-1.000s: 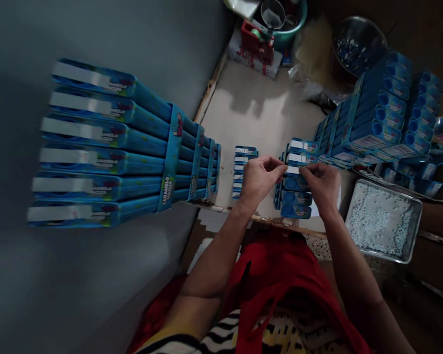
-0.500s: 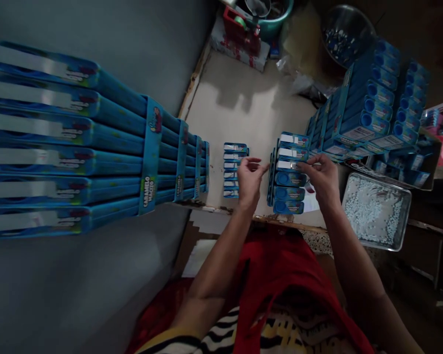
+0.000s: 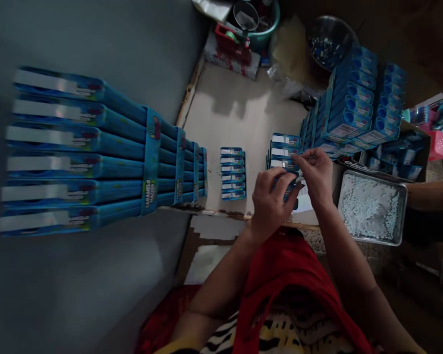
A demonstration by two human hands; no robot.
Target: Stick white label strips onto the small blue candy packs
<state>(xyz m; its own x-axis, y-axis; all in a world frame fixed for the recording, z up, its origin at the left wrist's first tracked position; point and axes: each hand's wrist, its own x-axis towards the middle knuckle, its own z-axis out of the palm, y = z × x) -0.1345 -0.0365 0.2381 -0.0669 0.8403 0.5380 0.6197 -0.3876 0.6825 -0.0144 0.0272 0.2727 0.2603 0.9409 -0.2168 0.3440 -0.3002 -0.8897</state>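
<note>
Both hands meet over the near part of a row of blue packs (image 3: 285,140) on the pale table. My left hand (image 3: 271,199) has its thumb and fingers curled together at a small pale piece (image 3: 300,178). My right hand (image 3: 315,172) pinches the same piece from the other side. White strips cover the ends of the far packs in that row; my fingers hide most of the near ones. To the left stands a shorter-looking row of blue packs (image 3: 233,173) with white strips, touched by neither hand.
Long blue stacks (image 3: 121,162) rise at the left. More blue stacks (image 3: 349,108) stand at the right, beside a metal tray (image 3: 372,206) of small pale pieces. A red tape dispenser (image 3: 233,44), a teal basin (image 3: 268,37) and a metal bowl (image 3: 330,44) are at the back.
My left hand has moved right, from between the two rows to meet my right hand over the near packs. The whole view has shifted slightly.
</note>
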